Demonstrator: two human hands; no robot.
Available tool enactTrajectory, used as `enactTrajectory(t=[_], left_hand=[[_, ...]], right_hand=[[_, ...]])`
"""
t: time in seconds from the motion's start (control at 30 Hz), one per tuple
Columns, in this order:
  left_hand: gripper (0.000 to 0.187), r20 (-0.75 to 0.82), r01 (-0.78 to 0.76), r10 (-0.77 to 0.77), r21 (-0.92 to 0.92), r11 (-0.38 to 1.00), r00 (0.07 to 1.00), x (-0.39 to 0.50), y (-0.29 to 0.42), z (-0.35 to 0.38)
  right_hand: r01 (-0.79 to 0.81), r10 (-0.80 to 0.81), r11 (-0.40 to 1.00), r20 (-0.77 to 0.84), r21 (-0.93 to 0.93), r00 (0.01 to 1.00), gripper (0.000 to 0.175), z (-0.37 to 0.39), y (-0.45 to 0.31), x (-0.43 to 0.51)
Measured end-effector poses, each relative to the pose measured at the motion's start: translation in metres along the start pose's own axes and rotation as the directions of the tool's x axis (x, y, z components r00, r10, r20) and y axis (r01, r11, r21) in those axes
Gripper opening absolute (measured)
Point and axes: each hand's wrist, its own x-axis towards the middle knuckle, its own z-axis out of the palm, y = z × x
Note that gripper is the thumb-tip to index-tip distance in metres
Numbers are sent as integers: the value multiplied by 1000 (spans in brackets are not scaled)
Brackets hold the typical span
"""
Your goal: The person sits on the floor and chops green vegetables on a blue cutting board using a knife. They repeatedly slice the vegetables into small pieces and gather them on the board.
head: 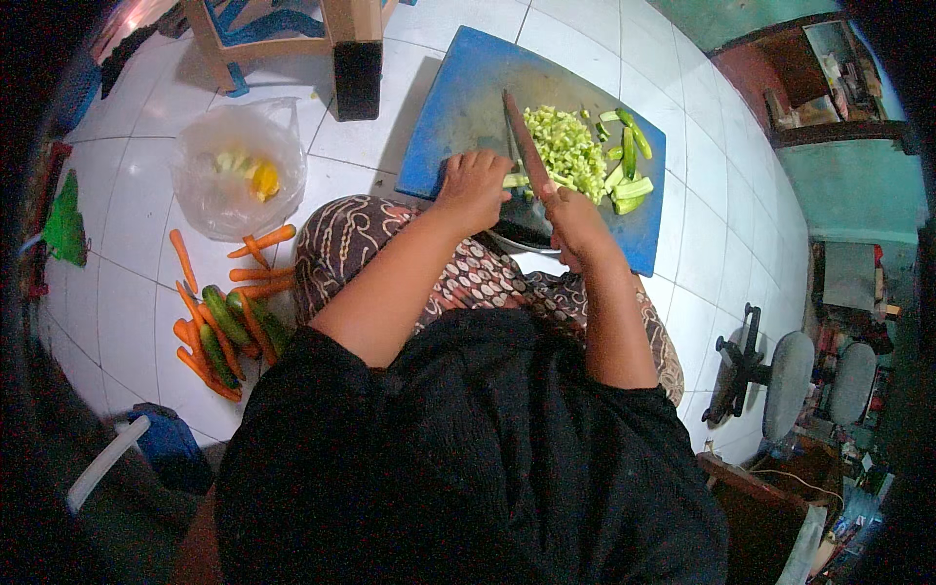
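On a blue cutting board (468,80) lies a heap of diced cucumber (567,146). My right hand (581,227) grips a knife (528,142) whose long blade points away from me, beside the heap. Just left of the blade, my left hand (475,190) rests on the board with fingers curled, against a cucumber strip (516,180) that reaches towards the blade. How firmly those fingers hold the strip is hard to see. Right of the heap are several cut cucumber lengths (630,189), some with dark green skin. A dark rounded vessel (523,232) is partly hidden beneath the board's near edge.
Several carrots (191,333) and whole cucumbers (227,314) lie on the white tiled floor (131,307) at left. Above them sits a clear plastic bag (238,168) holding yellow and pale scraps. A wooden stool leg (358,58) stands near the board; a swivel chair (786,384) is at right.
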Motion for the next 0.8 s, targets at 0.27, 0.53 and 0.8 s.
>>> enactTrajectory(t=[0.27,0.53,0.8], left_hand=[[21,82,37,-42,57,998,996,8,-5,6],[17,117,91,-88,-20,996,989,13,-6,6],[10,63,73,-66,-124,990,996,10,-12,6]], right_hand=[[19,-59,990,-286,-141,956,52,51,12,-2],[-1,-27,995,-274,-103,961,53,61,9,-6],[91,-87,995,-113,28,990,55,47,18,2]])
